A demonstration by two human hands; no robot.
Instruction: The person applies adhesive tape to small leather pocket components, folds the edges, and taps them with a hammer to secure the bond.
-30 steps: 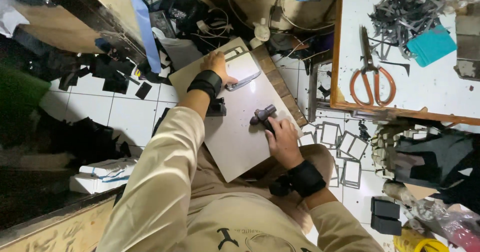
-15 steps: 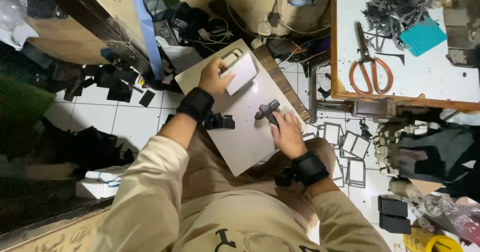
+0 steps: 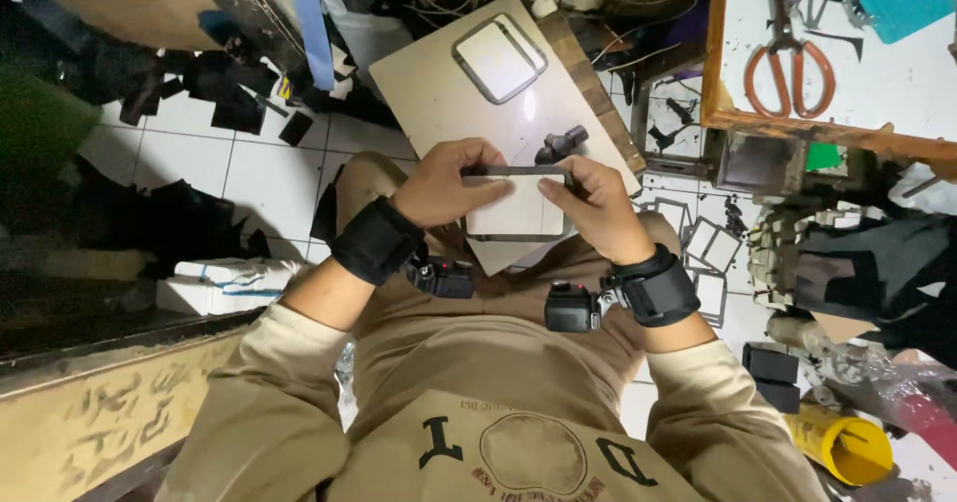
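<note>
Head view: we see left hand (image 3: 446, 185) and right hand (image 3: 594, 206) gripping a framed white panel (image 3: 515, 206) between them, above the board (image 3: 449, 93)

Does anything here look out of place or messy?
Yes. Black scraps lie scattered on the floor tiles, and cut frames are strewn beside the right hand. The card in both hands looks undamaged.

- Long-sleeved khaki sweatshirt (image 3: 469, 432), dark round print and block letters on the chest.
- Matching khaki trousers (image 3: 518, 308) below the sweatshirt hem.
- Left hand (image 3: 449, 185): bare, wide black fabric wrist strap (image 3: 377, 240), small black camera module (image 3: 444, 278) clipped beside it.
- Right hand (image 3: 593, 203): bare, same black strap (image 3: 658, 288), same black module (image 3: 571, 308).
</note>
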